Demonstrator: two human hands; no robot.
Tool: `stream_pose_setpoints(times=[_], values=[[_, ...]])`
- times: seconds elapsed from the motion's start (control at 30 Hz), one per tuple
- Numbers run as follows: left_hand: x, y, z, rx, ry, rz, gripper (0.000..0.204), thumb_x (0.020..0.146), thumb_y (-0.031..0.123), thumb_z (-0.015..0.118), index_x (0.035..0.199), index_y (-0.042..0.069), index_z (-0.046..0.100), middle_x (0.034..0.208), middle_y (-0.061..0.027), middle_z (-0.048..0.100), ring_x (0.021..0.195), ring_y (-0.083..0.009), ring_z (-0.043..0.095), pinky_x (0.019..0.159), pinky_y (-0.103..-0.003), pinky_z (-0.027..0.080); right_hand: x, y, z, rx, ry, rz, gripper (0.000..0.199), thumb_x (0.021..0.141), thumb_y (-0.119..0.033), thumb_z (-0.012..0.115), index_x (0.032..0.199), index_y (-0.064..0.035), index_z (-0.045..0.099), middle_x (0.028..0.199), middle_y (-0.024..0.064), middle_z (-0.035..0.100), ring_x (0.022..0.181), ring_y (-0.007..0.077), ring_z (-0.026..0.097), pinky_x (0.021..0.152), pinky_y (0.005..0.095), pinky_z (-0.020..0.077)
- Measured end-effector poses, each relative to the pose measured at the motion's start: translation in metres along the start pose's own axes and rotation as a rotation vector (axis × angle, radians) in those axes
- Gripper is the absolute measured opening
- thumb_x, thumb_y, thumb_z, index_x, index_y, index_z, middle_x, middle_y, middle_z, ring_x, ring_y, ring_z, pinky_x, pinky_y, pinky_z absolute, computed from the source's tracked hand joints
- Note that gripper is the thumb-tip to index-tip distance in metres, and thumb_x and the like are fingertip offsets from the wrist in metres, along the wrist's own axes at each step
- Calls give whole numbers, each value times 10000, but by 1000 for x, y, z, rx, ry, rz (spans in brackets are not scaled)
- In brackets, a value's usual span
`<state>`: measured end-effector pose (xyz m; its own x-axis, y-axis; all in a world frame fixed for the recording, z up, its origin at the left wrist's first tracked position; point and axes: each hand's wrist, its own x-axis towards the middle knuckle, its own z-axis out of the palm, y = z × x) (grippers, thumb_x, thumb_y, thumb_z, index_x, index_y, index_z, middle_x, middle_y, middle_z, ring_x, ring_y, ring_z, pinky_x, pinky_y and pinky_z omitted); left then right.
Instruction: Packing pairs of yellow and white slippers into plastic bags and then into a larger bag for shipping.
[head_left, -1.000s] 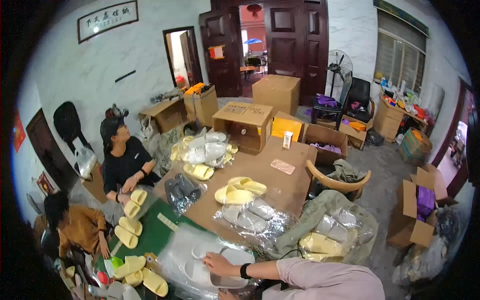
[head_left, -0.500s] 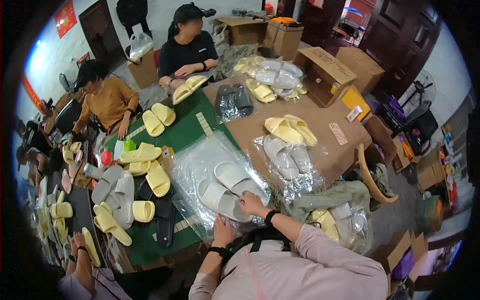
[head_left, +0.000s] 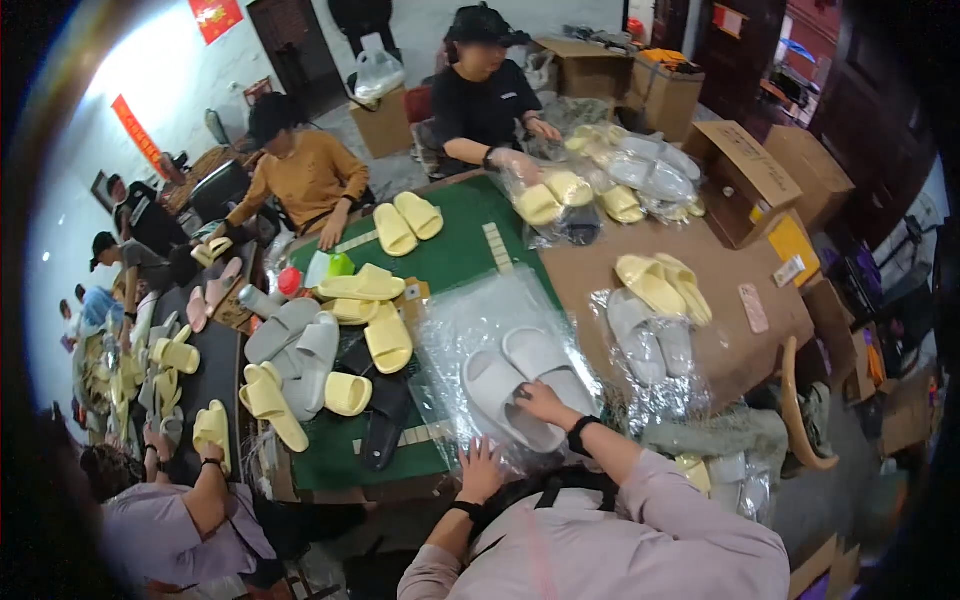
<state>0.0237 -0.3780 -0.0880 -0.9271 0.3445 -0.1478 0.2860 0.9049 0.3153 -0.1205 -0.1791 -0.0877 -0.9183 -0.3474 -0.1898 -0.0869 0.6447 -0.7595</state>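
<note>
A pair of light grey slippers (head_left: pixel 497 390) lies on a stack of clear plastic bags (head_left: pixel 462 318) at the near edge of the table. My right hand (head_left: pixel 545 402) is closed at the inner edge of the left slipper, between the two; its fingertips are partly hidden. Flat on the lower edge of the bags, left of the slippers' heels, rests my left hand (head_left: pixel 481 470), fingers spread and holding nothing. A black slipper (head_left: pixel 385 425) lies beyond the bags to the left.
Yellow slippers (head_left: pixel 389 340) and grey ones (head_left: pixel 318 350) are heaped on the left. A bagged grey pair with yellow slippers (head_left: pixel 665 285) and a pink phone (head_left: pixel 753 308) lie on the right. A curved wooden chair arm (head_left: pixel 795 410) stands near the right edge. Co-workers sit around the tables.
My view has turned left, shifting the scene rightward. Across the table, the person in black has moved a yellow pair right, over the dark bagged slippers. My hands stay at the grey slippers and bags.
</note>
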Motion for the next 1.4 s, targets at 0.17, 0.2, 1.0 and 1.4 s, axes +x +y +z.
stream_pose_setpoints(times=[0.17, 0.2, 1.0, 1.4], values=[[-16, -6, -4, 90, -152, -44, 821, 713, 458, 650, 1389, 184, 274, 1429, -215, 201, 1280, -409, 258, 991, -583, 234, -51, -48, -47, 348, 99, 53, 296, 764, -233, 572, 877, 41, 570, 884, 215, 569, 854, 341, 531, 767, 379, 422], [-19, -10, 11, 198, -111, -28, 842, 714, 452, 651, 1399, 177, 246, 1432, -217, 193, 1276, -415, 261, 992, -577, 239, -65, -61, -59, 416, 135, 14, 275, 779, -201, 571, 885, 53, 581, 874, 196, 574, 847, 304, 545, 759, 356, 422], [23, 19, -2, -141, 159, 10, 232, 786, 170, 485, 1003, 99, 530, 941, -83, 588, 850, -299, 561, 720, -421, 443, -122, -5, -80, 812, 13, 131, 192, 814, -118, 537, 885, 37, 624, 779, 0, 545, 734, 82, 482, 640, 230, 374], [22, 2, 20, -315, 270, -51, 129, 728, 186, 575, 825, 122, 630, 763, -143, 631, 744, -347, 612, 647, -461, 483, -129, -50, -98, 609, -125, 176, 273, 859, -199, 539, 1006, 16, 623, 851, 8, 574, 777, 100, 496, 685, 234, 397]])
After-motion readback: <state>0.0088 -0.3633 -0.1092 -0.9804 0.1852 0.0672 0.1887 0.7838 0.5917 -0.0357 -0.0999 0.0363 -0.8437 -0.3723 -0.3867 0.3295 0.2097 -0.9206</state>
